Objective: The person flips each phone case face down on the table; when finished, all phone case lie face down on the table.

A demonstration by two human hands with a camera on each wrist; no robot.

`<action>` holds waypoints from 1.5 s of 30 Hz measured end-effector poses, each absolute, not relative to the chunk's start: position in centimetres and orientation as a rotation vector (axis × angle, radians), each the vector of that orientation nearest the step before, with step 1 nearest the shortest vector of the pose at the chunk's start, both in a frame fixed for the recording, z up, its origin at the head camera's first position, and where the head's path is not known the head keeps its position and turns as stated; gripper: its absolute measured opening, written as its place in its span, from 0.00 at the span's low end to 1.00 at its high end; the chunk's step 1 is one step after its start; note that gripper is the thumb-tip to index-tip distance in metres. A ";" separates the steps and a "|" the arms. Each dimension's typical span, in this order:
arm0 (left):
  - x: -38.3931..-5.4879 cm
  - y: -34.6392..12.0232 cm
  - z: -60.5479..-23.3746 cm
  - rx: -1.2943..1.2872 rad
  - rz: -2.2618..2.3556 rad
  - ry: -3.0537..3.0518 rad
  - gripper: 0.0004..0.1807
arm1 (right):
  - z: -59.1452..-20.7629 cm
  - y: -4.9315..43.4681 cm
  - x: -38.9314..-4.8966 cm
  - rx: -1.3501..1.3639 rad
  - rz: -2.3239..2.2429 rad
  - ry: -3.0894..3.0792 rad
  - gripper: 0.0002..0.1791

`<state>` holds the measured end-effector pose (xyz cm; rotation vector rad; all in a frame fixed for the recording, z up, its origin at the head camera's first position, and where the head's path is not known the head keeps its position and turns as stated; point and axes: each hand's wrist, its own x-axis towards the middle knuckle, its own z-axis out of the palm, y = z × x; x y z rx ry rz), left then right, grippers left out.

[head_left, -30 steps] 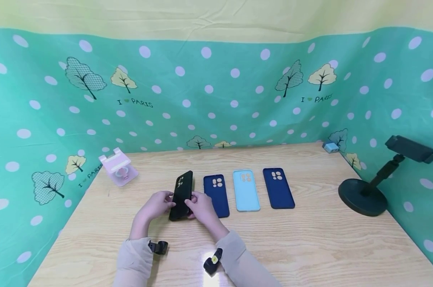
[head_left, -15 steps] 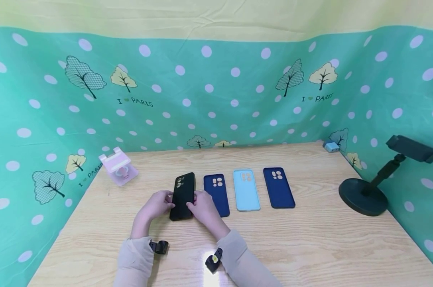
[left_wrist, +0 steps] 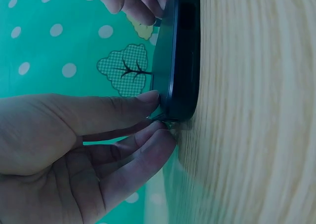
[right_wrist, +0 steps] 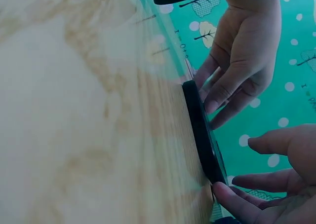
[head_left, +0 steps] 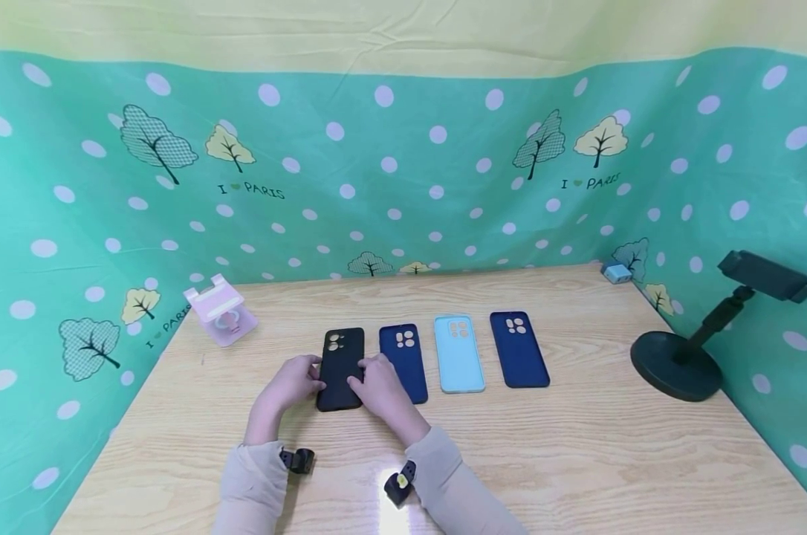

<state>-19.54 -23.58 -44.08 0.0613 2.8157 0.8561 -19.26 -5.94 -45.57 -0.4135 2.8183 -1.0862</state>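
A black phone case (head_left: 339,371) lies flat on the table, back side up, its camera holes at the far end. Whether it contains a phone cannot be told. At its left edge my left hand (head_left: 295,380) pinches it, thumb over the rim and fingers low against the side, as the left wrist view shows. My right hand (head_left: 382,388) is at the opposite edge. In the right wrist view its thumb (right_wrist: 269,142) stands lifted off the case while fingertips (right_wrist: 224,188) touch the side. Close by on the right lies a dark blue phone case (head_left: 405,364).
Further right lie a light blue phone case (head_left: 460,357) and another dark blue one (head_left: 519,353). A pink folding stand (head_left: 223,312) is at the back left. A black stand (head_left: 684,364) rises at the right, with a small blue box (head_left: 617,274) behind.
The black case, tilted up on its left side a second ago, has come down flat on the table. My right hand's thumb has come off it; the left hand has barely moved.
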 end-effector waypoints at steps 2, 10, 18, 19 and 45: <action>-19.5 -23.5 -44.0 0.056 0.832 2.837 0.28 | -45.3 -5.6 -19.4 -0.434 -1.110 2.817 0.22; -19.5 -22.2 -42.8 0.121 0.879 2.928 0.29 | -44.5 -3.0 -21.1 -0.460 -1.293 2.810 0.21; -20.2 -19.3 -42.7 0.146 1.041 2.882 0.31 | -45.2 0.0 -22.9 -0.322 -1.392 2.866 0.20; -20.3 -18.9 -42.8 0.148 1.052 2.878 0.31 | -45.3 0.3 -23.1 -0.297 -1.394 2.872 0.20; -21.4 -14.6 -44.6 0.001 1.126 2.824 0.25 | -46.3 1.1 -23.2 -0.098 -1.235 2.923 0.22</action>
